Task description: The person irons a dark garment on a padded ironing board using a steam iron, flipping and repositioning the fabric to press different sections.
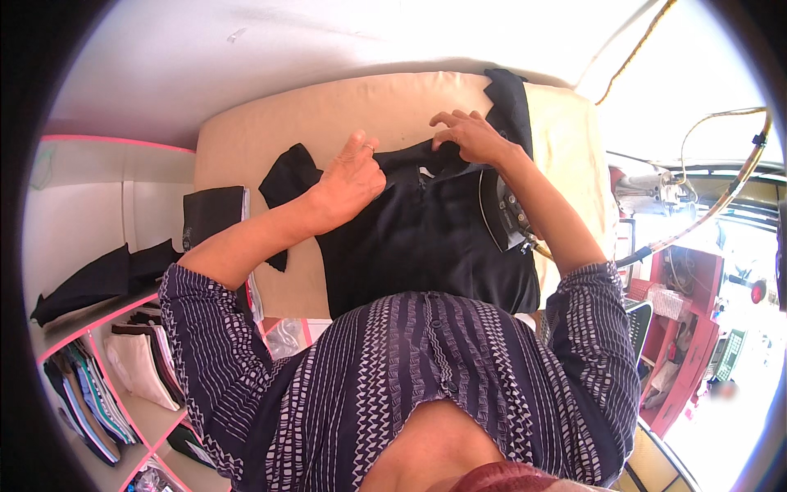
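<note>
A black garment [406,246] lies spread over a padded ironing table [258,123] with a tan cover. Its neck opening, with a small white patch at the slit, faces away from me. Over its left shoulder is my left hand [353,175], wearing a ring; whether it pinches cloth is hidden. My right hand [470,138] hovers at the neckline's right side, fingers spread and bent, with nothing visible in them. An electric iron [507,212] rests on the garment's right side, partly behind my right forearm. A black sleeve [513,101] extends to the table's far edge.
Folded black cloth [212,212] sits at the table's left edge. Pink-edged shelves [147,430] on the left hold folded fabrics [144,363]. A hose [707,215] arcs on the right from the iron. Beyond it stand a sewing machine [652,184] and a pink cabinet [682,369].
</note>
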